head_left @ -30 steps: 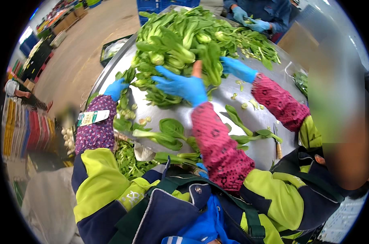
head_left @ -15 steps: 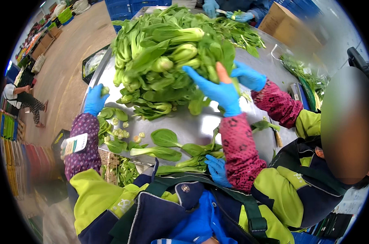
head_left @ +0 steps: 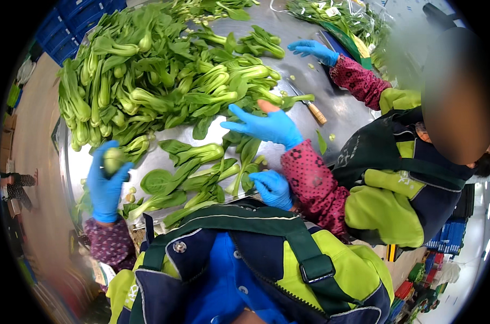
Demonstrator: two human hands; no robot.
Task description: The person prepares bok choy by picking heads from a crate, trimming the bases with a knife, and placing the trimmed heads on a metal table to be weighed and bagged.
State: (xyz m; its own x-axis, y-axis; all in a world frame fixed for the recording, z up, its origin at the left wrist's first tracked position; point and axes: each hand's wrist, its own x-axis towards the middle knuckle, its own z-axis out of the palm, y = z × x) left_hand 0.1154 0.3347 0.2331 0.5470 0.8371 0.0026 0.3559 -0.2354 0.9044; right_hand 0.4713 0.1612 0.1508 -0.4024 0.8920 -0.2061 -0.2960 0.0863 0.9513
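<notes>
My left hand (head_left: 105, 189), in a blue glove, is raised over the near left of the metal table. Its thumb and fingers curl round a bok choy (head_left: 113, 160), whose pale green base shows; the rest is hidden. Close to my body, my right hand (head_left: 273, 190), also blue-gloved, is held with fingers bent; whatever it may hold is hidden. Between my hands lie loose bok choy heads (head_left: 199, 153) and leaves on the steel. Beyond them rises a large heap of bok choy (head_left: 142, 97).
A co-worker at my right stretches one gloved hand (head_left: 272, 127) past the heap's near edge and the other (head_left: 316, 51) farther back. A wooden-handled knife (head_left: 316, 113) lies on the table (head_left: 304, 81). Bagged greens (head_left: 358, 32) are at the far right, blue crates (head_left: 75, 24) at the far left.
The view has swung, losing the person across the table. My left hand with the bok choy has come nearer the loose heads. The co-worker's hands have left the heap, which now spreads wider.
</notes>
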